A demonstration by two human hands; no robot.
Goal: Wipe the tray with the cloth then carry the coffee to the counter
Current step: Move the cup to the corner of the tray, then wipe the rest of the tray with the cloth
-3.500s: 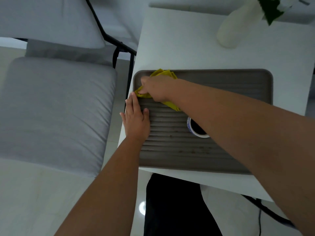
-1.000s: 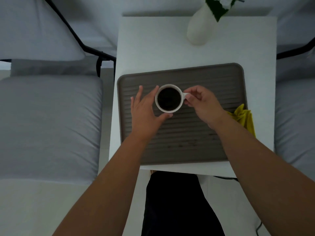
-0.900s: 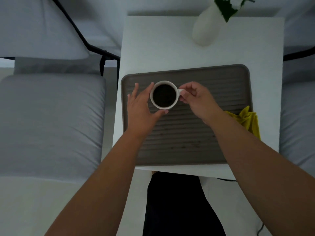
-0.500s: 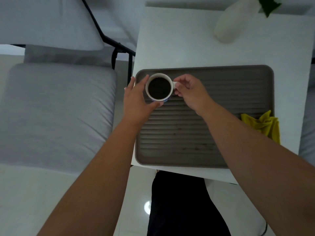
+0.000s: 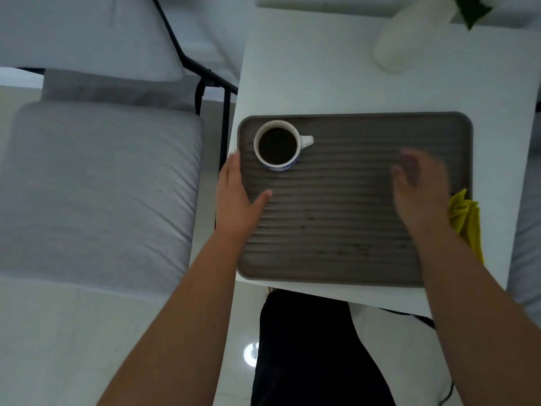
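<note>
A brown ribbed tray lies on a small white table. A white cup of black coffee stands in the tray's far left corner, handle pointing right. My left hand lies at the tray's left rim, fingers straight along the edge, thumb on the tray, just below the cup and apart from it. My right hand is blurred over the right part of the tray, fingers loose, holding nothing. A crumpled yellow cloth lies at the tray's right edge, beside my right wrist.
A white vase with green leaves stands at the table's far right. A grey cushioned chair with a black frame is close on the left. Another grey seat shows at the right edge. My dark trousers are below the table's near edge.
Both hands have let go of the cup, which now stands in the tray's far left corner. My left hand dropped to the tray's left rim. My right hand swung right toward the cloth.
</note>
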